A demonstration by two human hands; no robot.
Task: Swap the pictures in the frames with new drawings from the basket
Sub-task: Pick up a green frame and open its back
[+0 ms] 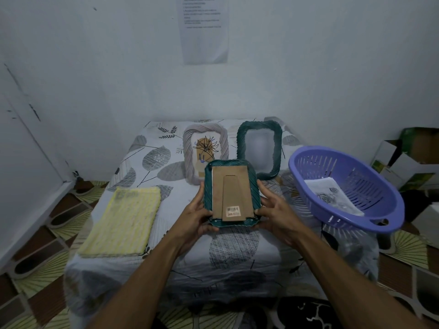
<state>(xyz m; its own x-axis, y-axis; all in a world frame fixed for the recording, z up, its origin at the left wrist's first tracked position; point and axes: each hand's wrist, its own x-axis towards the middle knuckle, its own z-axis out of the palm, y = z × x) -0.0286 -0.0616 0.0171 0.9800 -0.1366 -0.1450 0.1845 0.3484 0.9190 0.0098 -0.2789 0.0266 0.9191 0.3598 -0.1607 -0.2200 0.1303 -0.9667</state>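
Left hand (193, 216) fingers (210, 227) were curled under the lower left corner of a dark green ribbed plastic picture frame (253, 184), thumb lying up its left edge. Right hand (275, 210) fingers (260, 211) pinched the lower right corner, one digit extended up the right edge. The frame was held off the table, back toward the camera, upright and slightly tilted. Back showed a brown cardboard backing panel (218, 188), a folded-flat cardboard easel stand (234, 195) and a barcode sticker (233, 208) near the bottom. Directly behind stood a pale grey twisted-rope frame (187, 150) holding a flower drawing, and beside it a second green frame (241, 148). At right, a purple slotted plastic basket (297, 172) held a sheet with a rose drawing (332, 195). At left, a yellow knitted cloth (121, 222) lay on the leaf-print tablecloth (154, 162).
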